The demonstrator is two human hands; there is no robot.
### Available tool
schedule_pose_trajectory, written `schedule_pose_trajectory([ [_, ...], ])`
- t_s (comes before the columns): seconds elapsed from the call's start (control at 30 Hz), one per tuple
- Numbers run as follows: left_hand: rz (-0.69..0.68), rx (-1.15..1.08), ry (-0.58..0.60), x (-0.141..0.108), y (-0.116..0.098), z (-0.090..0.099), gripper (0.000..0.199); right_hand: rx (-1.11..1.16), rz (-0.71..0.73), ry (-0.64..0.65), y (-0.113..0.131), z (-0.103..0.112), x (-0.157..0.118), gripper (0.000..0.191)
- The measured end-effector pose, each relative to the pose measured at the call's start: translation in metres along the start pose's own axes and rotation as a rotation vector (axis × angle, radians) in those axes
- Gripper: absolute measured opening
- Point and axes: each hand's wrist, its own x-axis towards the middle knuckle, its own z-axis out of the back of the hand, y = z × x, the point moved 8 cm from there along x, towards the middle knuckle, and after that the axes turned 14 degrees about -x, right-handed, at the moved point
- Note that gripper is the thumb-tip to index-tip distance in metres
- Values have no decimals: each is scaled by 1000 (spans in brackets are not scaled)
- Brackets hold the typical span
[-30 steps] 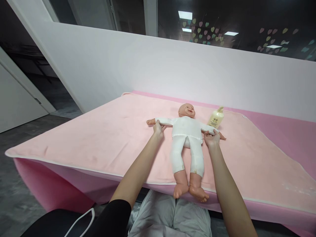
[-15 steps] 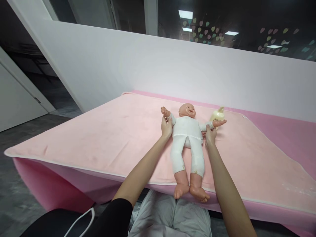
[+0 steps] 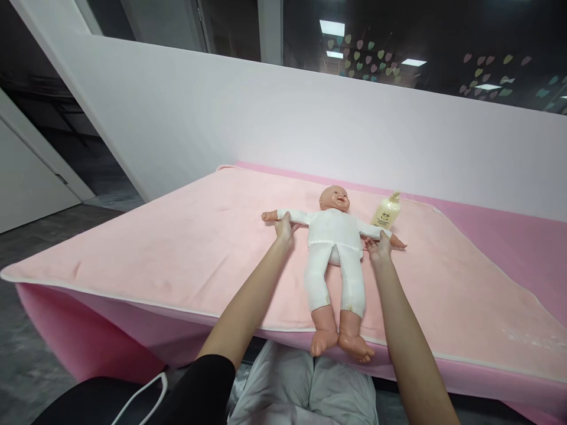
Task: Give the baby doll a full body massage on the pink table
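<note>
A baby doll (image 3: 335, 229) in a white suit lies on its back on the pink blanket (image 3: 177, 248), its bare feet at the front edge. Both doll arms are stretched out sideways. My left hand (image 3: 284, 229) is closed round the doll's arm at the left, near the wrist. At the right, my right hand (image 3: 380, 247) grips the other sleeve near the wrist, with some fingers spread below it. Just behind that arm is a pale yellow pump bottle (image 3: 387, 211).
A white wall panel (image 3: 274, 118) rises behind the blanket, with dark glass above it. Pink cloth (image 3: 509, 236) shows beyond the blanket at the right. A white cable loop (image 3: 150, 395) lies at the lower left.
The doll's arms have moved outward and down, the left one farthest, with my hands on them. My left hand has shifted left. More of the bottle now shows.
</note>
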Motion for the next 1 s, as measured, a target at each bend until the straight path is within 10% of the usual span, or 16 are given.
schedule_pose_trajectory([
  [0.37,-316,130,104,6,-19,-6,52,92,71,-48,4,4,7,5],
  [0.73,-662,1183,447,-37,-2,-62,64,-1183,836,-114,40,-37,-33,47],
  [1.0,-779,1575,669,-62,21,-94,56,-1713,812,-54,28,-64,-45,51],
])
